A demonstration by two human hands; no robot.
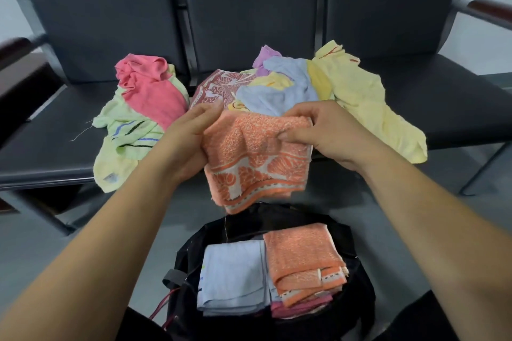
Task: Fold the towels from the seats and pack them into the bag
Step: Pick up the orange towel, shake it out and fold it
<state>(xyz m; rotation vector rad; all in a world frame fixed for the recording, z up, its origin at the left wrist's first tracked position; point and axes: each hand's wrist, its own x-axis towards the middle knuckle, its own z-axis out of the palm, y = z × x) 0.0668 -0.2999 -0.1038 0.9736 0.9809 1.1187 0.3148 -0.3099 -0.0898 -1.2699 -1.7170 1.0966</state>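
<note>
Head cam on my feed: left hand (191, 141) and right hand (324, 135) both hold the orange towel (257, 163) mid-frame, just above the bag (360, 285). Left fingers (205, 116) curl round its 9 o'clock edge. The right hand pinches the top edge at 3 o'clock, thumb in front. It hangs doubled over, patterned border at the bottom. The bag sits open at 6 o'clock, with a folded blue towel (235, 279) and a folded orange towel (302, 255) side by side inside and something pink under them. Up on the seats (443, 108) at 12 o'clock is a loose pile: pink towel (149, 88) on a green towel (122, 130) toward 10, and a yellow towel (368, 97) toward 2.
</note>
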